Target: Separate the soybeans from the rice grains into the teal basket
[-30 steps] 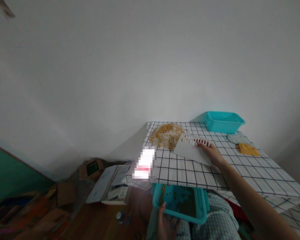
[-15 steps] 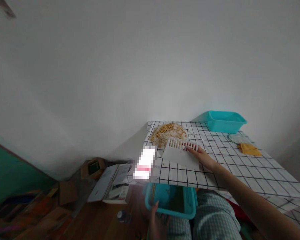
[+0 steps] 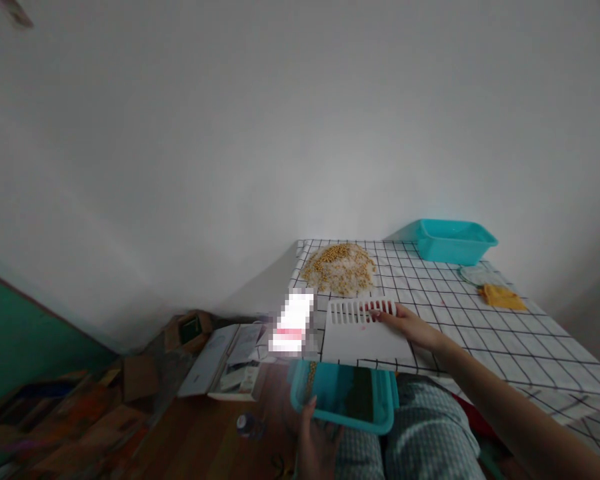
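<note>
My right hand grips a flat white plastic scraper with slots along its top edge, which lies at the near edge of the checked tablecloth. Behind it sits a pile of yellow beans and white grains. My left hand holds a teal plastic basket on my lap, just under the table edge below the scraper. A few dark and yellow bits lie inside the basket.
A second teal basket stands at the back of the table. A clear lid and a yellow cloth lie to the right. A blurred white patch is at the table's left corner. Boxes and papers litter the wooden floor.
My right hand has dragged the scraper from beside the bean pile toward me to the near table edge. The basket on my lap shifted slightly left.
</note>
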`<action>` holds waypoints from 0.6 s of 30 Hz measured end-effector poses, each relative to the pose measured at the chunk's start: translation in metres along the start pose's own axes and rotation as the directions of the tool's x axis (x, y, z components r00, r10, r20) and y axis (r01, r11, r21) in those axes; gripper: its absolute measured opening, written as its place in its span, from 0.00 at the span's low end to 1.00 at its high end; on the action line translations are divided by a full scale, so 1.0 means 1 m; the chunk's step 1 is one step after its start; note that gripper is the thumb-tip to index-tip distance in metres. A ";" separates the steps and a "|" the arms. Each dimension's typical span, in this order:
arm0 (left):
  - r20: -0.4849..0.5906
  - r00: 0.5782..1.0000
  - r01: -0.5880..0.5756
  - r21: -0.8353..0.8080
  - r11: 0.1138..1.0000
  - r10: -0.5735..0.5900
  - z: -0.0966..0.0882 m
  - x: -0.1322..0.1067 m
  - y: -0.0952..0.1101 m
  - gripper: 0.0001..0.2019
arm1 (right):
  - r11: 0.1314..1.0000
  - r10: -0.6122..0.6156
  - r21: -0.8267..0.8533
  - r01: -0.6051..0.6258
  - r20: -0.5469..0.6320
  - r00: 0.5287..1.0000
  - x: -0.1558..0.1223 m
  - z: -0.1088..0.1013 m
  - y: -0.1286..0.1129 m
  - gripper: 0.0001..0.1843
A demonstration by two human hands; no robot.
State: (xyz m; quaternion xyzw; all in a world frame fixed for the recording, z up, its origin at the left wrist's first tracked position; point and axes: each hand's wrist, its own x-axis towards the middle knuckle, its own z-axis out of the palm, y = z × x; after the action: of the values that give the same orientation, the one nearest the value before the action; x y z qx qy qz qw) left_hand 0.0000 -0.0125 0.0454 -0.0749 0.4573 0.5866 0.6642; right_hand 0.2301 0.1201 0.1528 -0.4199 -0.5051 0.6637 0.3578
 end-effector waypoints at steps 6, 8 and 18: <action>0.049 0.999 0.000 -0.008 1.000 0.000 0.000 0.002 -0.002 0.20 | 0.991 -0.120 0.025 0.133 -0.288 0.950 -0.002 -0.041 0.008 0.18; 0.048 0.998 0.033 -0.010 0.999 -0.032 0.001 0.002 -0.003 0.21 | 0.979 -0.167 0.040 0.199 -0.402 0.901 0.000 -0.058 0.008 0.18; 0.072 0.994 0.082 0.007 0.997 -0.082 0.005 0.001 -0.012 0.23 | 0.936 -0.304 -0.085 0.342 -0.683 0.664 0.023 -0.108 0.004 0.21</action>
State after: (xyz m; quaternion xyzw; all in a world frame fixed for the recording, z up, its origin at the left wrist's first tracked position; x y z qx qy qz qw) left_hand 0.0131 -0.0121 0.0423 -0.0710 0.4309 0.5603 0.7038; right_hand 0.3204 0.1795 0.1292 -0.5297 -0.3858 0.3993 0.6412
